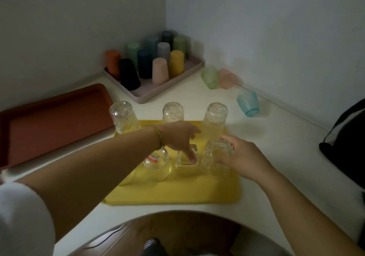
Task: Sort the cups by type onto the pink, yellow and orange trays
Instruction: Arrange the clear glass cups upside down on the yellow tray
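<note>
Head view: right hand [243, 157] fingers curl round the textured glass [213, 163] on the yellow tray [177, 192]; left hand [177, 137] fingers touch the square glass [184, 162] just beside it, grip can't tell. Open tray surface runs from both glasses to its near edge, close to the table [266, 137] rim.

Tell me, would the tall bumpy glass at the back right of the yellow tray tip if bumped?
Probably, yes: the tall bumpy glass is narrow for its height and stands mouth-down on the yellow tray, so a high nudge could topple it. It looks like clear glass, so likely breakable. Its bumps may help grip.
</note>
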